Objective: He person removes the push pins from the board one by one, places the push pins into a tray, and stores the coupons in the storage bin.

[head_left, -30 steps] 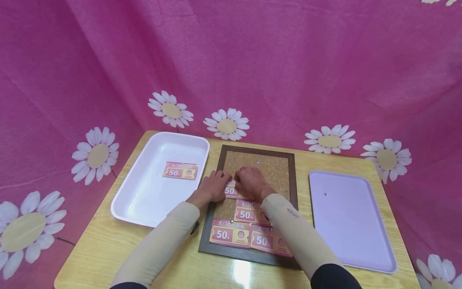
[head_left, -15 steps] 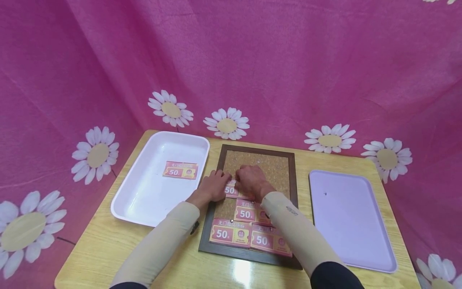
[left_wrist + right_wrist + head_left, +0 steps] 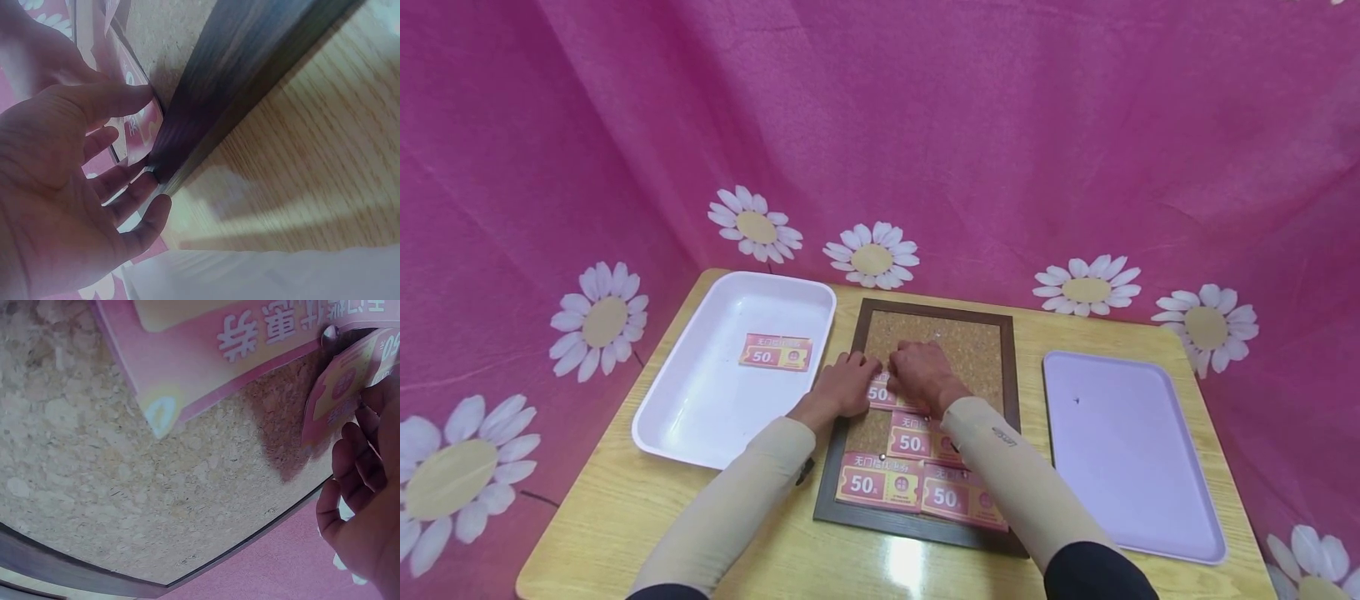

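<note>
A pink-and-yellow "50" coupon (image 3: 878, 395) lies on a dark-framed cork board (image 3: 966, 337), between both hands. My left hand (image 3: 847, 385) is at its left end; in the left wrist view the thumb stretches over the coupon (image 3: 142, 128), with the other fingers spread and slightly bent by the board's frame. My right hand (image 3: 925, 373) covers the coupon's right part. Its fingers curl at the coupon's edge (image 3: 337, 394) in the right wrist view; whatever the fingertips pinch is hidden. Closer to the person, several more coupons (image 3: 878, 483) lie on the board, with small pins (image 3: 882, 457) near their edges.
Left of the board stands a white tray (image 3: 700, 417) with one coupon (image 3: 777, 353) in it. To the right, a shallow lilac tray (image 3: 1131, 467) bears a tiny dark object (image 3: 1077, 401). All rest on a wooden table (image 3: 602, 500) before a pink flowered curtain.
Both hands stay at the same coupon. My right hand has shifted very slightly since one second ago; the coupons and trays keep their places.
</note>
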Action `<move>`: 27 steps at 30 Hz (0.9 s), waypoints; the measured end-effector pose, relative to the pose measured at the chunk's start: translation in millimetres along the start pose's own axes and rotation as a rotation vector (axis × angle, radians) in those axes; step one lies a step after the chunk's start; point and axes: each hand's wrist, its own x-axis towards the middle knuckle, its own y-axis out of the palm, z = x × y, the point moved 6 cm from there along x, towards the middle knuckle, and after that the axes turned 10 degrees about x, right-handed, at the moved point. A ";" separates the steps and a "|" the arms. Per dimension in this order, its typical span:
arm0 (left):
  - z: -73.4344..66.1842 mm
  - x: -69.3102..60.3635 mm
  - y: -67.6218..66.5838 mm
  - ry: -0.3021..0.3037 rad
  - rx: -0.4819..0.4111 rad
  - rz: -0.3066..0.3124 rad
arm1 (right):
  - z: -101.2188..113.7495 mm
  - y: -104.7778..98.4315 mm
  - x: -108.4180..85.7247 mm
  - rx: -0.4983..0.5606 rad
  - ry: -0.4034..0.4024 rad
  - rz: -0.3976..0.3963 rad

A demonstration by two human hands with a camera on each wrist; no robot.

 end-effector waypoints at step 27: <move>0.9 -0.2 -0.7 0.005 0.012 -0.008 | 2.9 0.6 -4.3 -0.108 0.013 0.019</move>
